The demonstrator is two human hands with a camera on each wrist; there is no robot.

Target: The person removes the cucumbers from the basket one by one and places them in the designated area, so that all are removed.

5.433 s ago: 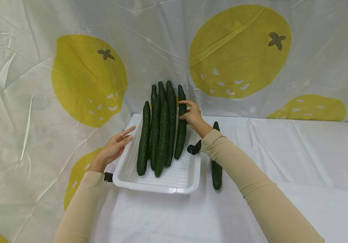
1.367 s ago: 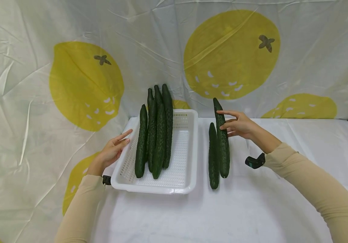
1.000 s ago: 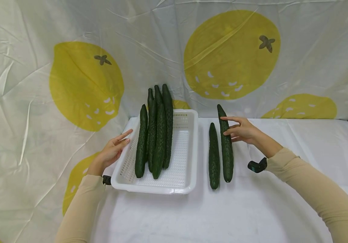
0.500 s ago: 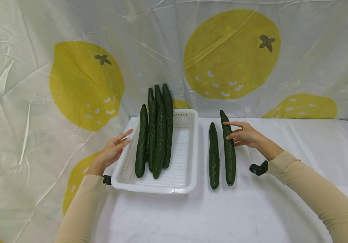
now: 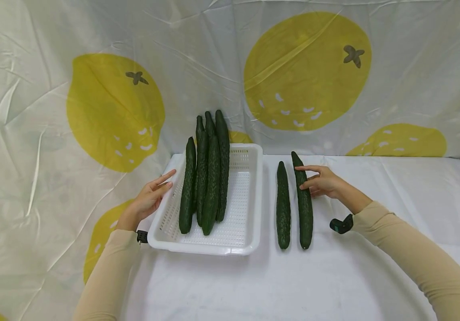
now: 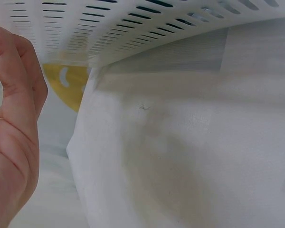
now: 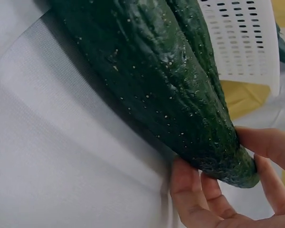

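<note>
My right hand (image 5: 323, 183) pinches the upper part of a dark green cucumber (image 5: 305, 218) between fingers and thumb. In the right wrist view, the cucumber (image 7: 156, 90) runs down to its narrow end, with fingertips (image 7: 185, 183) on both sides. A second cucumber (image 5: 283, 205) lies just left of it, roughly parallel and slightly apart. With fingers extended, my left hand (image 5: 147, 199) is at the left rim of a white perforated basket (image 5: 230, 251). Several cucumbers (image 5: 211, 191) lean inside the basket, their tips above its back rim.
A white cloth (image 5: 230, 290) covers the table. Behind and to the left hangs a pale sheet (image 5: 197, 53) printed with large yellow lemons. The basket's right inner floor (image 5: 238, 200) shows beside the cucumbers.
One cucumber has gone from the basket's right side to the table, right of the other, in my right hand. Lately it has moved slightly right and toward me. My left hand stays at the rim.
</note>
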